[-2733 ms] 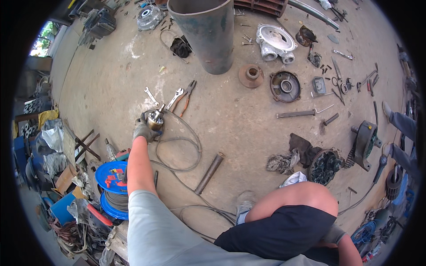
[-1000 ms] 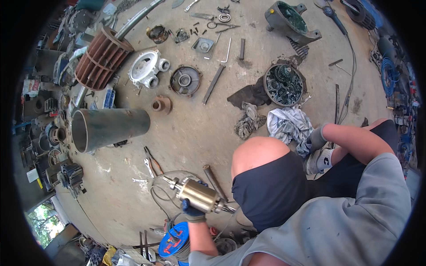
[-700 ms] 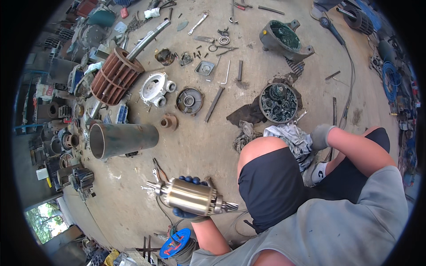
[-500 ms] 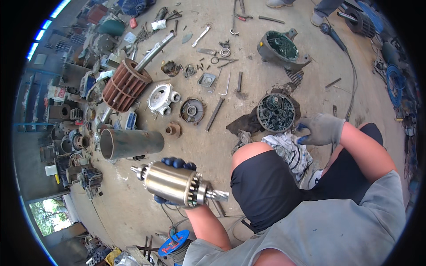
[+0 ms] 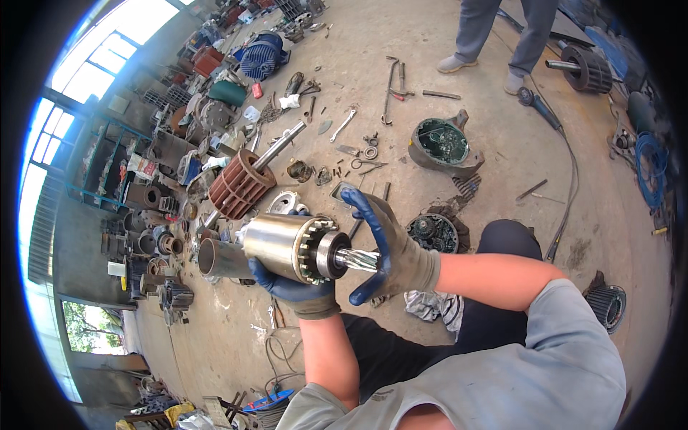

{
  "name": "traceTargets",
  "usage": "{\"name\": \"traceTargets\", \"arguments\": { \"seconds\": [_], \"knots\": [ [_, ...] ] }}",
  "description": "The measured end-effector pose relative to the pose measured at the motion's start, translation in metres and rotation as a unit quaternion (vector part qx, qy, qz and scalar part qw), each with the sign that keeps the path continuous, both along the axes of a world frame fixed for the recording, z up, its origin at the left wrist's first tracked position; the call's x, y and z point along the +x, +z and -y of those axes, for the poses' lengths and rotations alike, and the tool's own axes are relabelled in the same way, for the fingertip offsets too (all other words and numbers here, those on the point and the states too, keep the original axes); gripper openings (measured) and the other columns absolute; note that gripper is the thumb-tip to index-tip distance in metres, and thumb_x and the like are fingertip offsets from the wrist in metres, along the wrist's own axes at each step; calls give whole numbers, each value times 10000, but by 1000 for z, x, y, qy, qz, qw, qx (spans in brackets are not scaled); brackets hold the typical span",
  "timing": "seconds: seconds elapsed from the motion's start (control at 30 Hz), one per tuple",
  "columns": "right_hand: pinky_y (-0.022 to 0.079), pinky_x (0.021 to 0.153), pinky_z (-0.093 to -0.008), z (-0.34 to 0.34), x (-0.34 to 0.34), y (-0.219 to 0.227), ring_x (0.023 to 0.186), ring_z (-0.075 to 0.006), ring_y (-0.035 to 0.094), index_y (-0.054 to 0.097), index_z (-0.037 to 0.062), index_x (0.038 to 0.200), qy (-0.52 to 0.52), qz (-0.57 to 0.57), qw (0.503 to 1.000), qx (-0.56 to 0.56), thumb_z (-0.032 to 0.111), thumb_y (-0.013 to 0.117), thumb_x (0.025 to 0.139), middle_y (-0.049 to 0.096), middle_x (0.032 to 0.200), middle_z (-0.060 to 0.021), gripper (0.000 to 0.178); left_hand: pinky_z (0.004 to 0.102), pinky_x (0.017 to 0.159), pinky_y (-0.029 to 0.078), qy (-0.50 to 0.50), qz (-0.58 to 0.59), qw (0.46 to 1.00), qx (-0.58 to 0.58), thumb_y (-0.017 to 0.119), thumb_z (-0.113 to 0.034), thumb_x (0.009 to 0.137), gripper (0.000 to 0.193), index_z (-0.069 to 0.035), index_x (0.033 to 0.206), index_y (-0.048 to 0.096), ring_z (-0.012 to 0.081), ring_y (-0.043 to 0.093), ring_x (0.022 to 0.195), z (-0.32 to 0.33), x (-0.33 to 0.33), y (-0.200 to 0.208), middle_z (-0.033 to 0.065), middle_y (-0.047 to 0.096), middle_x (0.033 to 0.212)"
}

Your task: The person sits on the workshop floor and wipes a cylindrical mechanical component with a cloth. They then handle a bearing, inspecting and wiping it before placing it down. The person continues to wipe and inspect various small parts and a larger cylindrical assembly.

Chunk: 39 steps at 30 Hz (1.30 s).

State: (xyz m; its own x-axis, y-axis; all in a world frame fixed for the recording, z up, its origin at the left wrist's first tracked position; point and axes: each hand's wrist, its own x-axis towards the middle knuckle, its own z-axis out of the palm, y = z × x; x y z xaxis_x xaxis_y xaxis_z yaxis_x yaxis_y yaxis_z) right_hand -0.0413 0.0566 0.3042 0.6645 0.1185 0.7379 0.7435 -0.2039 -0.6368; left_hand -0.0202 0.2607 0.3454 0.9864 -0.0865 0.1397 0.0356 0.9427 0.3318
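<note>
Brass-coloured cylindrical metal rotor [image 5: 272, 247], gripped by the gloved left hand [image 5: 297, 290]; gloved right hand [image 5: 403, 247] spread wide at its silver spiral-toothed shaft [image 5: 358, 259]!

Stained concrete workshop floor [image 5: 401, 39], strewn with parts and tools.
Directly on it: green-greased gear housing [image 5: 430, 164], metal bearing ring [image 5: 370, 153], combination wrench [image 5: 343, 127], corded angle grinder [image 5: 541, 109], rusty slatted drum [image 5: 240, 186] on a steel shaft [image 5: 282, 143], blue finned motor [image 5: 262, 57], open-ended steel pipe [image 5: 228, 259], dark flat bar [image 5: 441, 94], crumpled pale rag [image 5: 428, 306] near the person's leg.
</note>
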Motion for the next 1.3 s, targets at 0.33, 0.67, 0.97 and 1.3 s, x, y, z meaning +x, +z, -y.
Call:
{"name": "traceTargets", "arguments": {
  "seconds": [0.33,0.67,0.97,1.3],
  "knots": [
    [318,1302,-504,-3,28,-77,1560,-408,361,103,16,1719,183,-131,971,80,534,1054,580,311,1685,-246,1571,643,1214,416,-114,-65,989,-74,740,-565,923,838,-100,1574,489,440,536,1414,51,-29,-27,210,556,1541],
    [229,1340,-506,-54,-15,-44,1584,-348,323,237,43,1676,354,-303,860,208,636,958,692,398,1681,-172,1357,638,1302,282,-52,-6,999,-9,821,-558,849,1029,-90,1656,388,433,383,1557,28,-28,-55,232,419,1674],
    [318,1296,-473,-64,9,-46,1498,-322,446,443,89,1577,359,-361,845,164,565,945,748,512,1600,-136,1080,555,1343,225,-3,75,970,230,804,-756,815,1276,-43,1709,238,394,265,1620,15,-24,-32,245,269,1744],
    [445,1221,-431,-18,-3,-50,1376,-284,606,659,124,1452,203,-280,938,-8,490,975,748,659,1473,-100,853,644,1306,273,-19,-15,1000,2,391,-888,979,1068,-68,1664,407,432,406,1557,-1,-7,-51,199,449,1688]
  ]
}}
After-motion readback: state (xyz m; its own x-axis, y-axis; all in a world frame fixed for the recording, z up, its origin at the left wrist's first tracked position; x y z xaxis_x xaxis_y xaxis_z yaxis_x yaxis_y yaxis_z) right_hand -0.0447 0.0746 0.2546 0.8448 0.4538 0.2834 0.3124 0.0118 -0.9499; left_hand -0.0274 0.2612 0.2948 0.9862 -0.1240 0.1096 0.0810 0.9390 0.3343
